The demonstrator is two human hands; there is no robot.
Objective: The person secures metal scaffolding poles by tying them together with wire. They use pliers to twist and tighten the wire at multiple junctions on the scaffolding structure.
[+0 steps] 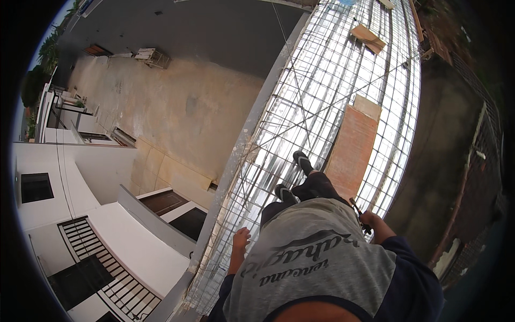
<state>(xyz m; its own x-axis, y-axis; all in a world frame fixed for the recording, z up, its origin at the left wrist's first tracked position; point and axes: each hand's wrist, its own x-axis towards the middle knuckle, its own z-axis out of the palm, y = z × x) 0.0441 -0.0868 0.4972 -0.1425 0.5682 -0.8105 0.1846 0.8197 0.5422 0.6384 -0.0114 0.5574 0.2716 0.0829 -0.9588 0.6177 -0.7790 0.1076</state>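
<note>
My left hand (241, 239) hangs beside my body on the left, fingers loosely bent and apart, holding nothing. On the other side, my right hand (370, 219) is closed around a dark hand tool (354, 205) with a slim shaft or handle; its exact kind does not show. My feet stand on a steel bar mesh (279, 140) laid over shiny metal decking. Just ahead and right of my feet, a reddish-brown wooden board (351, 147) lies on the mesh.
A smaller board (369, 39) rests farther along the mesh. A grey wall edge (236, 155) bounds the left side, with a paved yard (182, 107) far below. The right edge drops toward lower dark ground (445, 123). A white building with a barred railing (107, 263) stands lower left.
</note>
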